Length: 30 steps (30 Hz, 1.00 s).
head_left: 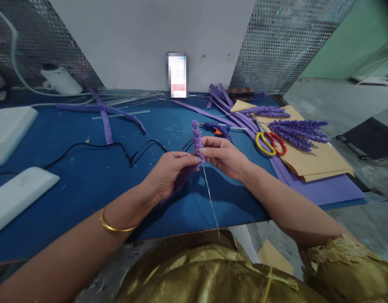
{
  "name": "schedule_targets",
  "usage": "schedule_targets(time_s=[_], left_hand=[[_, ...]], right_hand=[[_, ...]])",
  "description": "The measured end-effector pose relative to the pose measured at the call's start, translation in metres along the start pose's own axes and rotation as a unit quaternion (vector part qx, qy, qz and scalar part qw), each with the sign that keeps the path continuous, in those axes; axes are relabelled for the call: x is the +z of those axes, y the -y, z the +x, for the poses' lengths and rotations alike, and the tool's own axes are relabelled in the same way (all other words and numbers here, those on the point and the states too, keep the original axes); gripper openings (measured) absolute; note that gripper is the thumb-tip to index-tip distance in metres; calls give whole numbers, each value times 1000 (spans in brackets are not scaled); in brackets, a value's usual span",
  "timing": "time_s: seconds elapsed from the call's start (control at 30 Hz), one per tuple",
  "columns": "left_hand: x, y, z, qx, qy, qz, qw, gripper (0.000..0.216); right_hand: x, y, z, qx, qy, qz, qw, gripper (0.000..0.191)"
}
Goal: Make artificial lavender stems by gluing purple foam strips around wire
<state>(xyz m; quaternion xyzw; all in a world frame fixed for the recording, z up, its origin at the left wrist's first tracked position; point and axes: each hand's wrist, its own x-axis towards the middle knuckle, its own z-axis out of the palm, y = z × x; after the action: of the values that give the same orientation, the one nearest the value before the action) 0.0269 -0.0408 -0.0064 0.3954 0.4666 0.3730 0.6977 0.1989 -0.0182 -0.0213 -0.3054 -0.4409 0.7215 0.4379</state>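
Between my hands, over the table's middle, stands a purple lavender flower (197,134) of curled fringed paper on a thin wire stem (210,193) that hangs down toward the table's front edge. My right hand (223,155) pinches the flower's lower part between thumb and fingers. My left hand (171,170) is closed on a purple paper strip (185,179) whose end meets the flower's base; its thumb presses there. Just behind the flower lies a blue glue gun (220,129) with an orange trigger, partly hidden by my right hand.
Red and yellow scissors (270,143), finished purple flowers (299,130) and brown paper (317,162) lie at right on purple sheets (333,189). A phone (177,75) leans at the back. Left are fringed strips (105,122), a black cable (86,144) and white power strips (26,195).
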Motion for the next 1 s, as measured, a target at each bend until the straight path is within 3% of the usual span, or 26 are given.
schedule_targets(time_s=[0.23, 0.67, 0.87, 1.0], left_hand=[[-3, -1, 3, -21, 4, -69, 997, 16], [-4, -8, 2, -57, 7, 6, 998, 16], [-6, -4, 3, -9, 19, 60, 998, 16], [-6, -1, 4, -12, 23, 65, 998, 16]], right_hand=[[-6, -2, 4, -5, 19, 8, 1000, 34], [-8, 5, 2, -13, 33, -22, 999, 28], [-7, 6, 1, -7, 32, -27, 999, 27], [-5, 7, -1, -10, 40, -41, 998, 25]])
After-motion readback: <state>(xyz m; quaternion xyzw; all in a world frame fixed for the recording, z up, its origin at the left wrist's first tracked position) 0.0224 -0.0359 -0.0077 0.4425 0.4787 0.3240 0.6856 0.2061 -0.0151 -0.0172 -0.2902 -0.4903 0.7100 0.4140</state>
